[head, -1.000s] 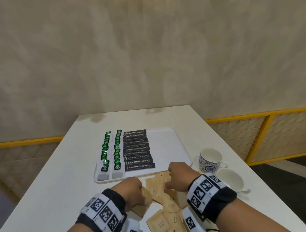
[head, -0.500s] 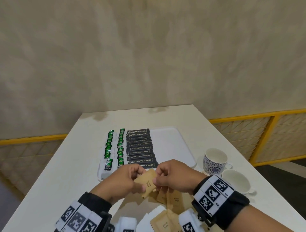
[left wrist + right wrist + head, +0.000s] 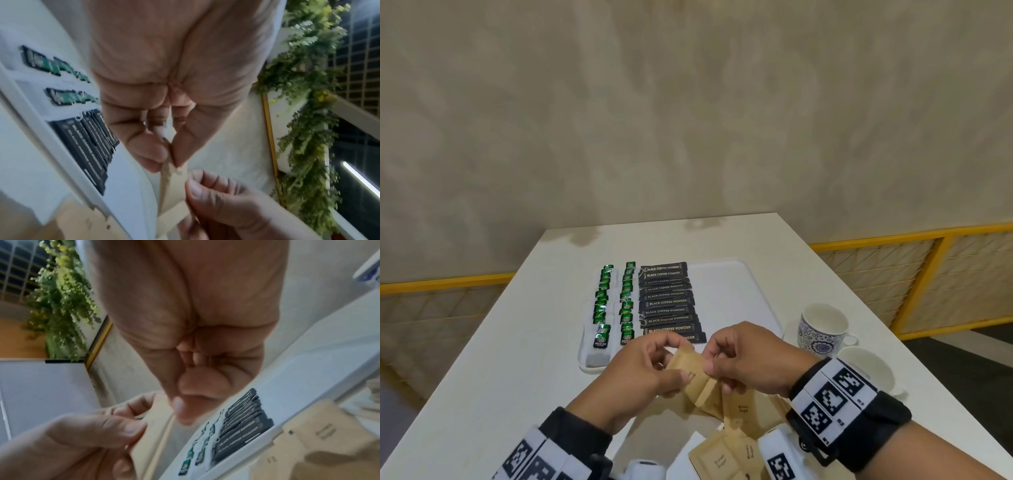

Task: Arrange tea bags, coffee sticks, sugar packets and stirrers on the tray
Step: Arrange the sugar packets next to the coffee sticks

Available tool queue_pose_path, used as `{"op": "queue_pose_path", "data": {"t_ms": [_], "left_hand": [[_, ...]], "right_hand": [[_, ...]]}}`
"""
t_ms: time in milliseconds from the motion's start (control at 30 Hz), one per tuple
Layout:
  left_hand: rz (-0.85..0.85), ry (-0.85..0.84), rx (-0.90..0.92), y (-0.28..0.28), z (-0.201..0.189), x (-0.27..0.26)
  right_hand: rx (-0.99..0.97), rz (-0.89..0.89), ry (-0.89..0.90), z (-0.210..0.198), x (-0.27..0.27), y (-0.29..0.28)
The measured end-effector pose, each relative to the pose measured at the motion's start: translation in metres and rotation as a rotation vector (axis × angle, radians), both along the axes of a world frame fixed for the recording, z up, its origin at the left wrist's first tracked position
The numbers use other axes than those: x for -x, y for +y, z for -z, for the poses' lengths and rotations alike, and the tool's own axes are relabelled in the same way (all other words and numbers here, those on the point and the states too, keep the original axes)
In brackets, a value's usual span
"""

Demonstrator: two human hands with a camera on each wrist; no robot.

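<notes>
A white tray [image 3: 739,294] lies mid-table with two rows of green tea bags [image 3: 616,305] on its left and a stack of black coffee sticks [image 3: 667,303] beside them. Just in front of the tray, both hands hold a small stack of brown sugar packets [image 3: 690,371] above the table. My left hand [image 3: 643,370] pinches the stack between thumb and fingers, also seen edge-on as the sugar packets [image 3: 173,183]. My right hand [image 3: 739,359] pinches the same packets from the right. More loose sugar packets [image 3: 726,455] lie below the hands.
Two cups stand right of the tray: a blue-patterned cup [image 3: 822,329] and a plain white cup [image 3: 866,370]. The right half of the tray is bare. A yellow railing [image 3: 893,236] runs behind the white table [image 3: 500,342].
Both hands rose from the pile on the table with sugar packets and came together above it; they now hold the small stack between them.
</notes>
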State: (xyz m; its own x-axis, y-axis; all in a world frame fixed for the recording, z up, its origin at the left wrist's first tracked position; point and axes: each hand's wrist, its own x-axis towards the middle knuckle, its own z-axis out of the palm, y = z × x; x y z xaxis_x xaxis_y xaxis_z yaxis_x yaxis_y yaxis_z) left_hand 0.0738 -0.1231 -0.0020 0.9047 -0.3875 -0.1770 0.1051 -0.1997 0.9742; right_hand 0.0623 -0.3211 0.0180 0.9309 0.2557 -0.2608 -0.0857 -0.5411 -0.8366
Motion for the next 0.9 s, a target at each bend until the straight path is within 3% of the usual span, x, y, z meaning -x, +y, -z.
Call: {"op": "queue_pose_path", "data": {"t_ms": [133, 333, 500, 667, 767, 900], "left_hand": [[-0.071, 0.004, -0.067, 0.01, 0.007, 0.003], [-0.076, 0.087, -0.066, 0.021, 0.011, 0.004], [-0.072, 0.155, -0.053, 0.024, 0.013, 0.003], [-0.113, 0.148, -0.101, 0.027, 0.015, 0.0], [-0.141, 0.217, -0.027, 0.025, 0.017, -0.001], [-0.089, 0.23, 0.005, 0.015, 0.017, 0.0]], "right_hand": [[0.668, -0.131, -0.08, 0.011, -0.001, -0.013], [0.942, -0.305, -0.12, 0.041, -0.009, -0.009], [0.906, -0.299, -0.078, 0.04, -0.015, -0.009], [0.708, -0.256, -0.036, 0.035, -0.018, -0.02], [0.525, -0.226, -0.013, 0.022, -0.019, -0.031], [0.094, -0.184, 0.071, 0.004, -0.014, -0.033]]}}
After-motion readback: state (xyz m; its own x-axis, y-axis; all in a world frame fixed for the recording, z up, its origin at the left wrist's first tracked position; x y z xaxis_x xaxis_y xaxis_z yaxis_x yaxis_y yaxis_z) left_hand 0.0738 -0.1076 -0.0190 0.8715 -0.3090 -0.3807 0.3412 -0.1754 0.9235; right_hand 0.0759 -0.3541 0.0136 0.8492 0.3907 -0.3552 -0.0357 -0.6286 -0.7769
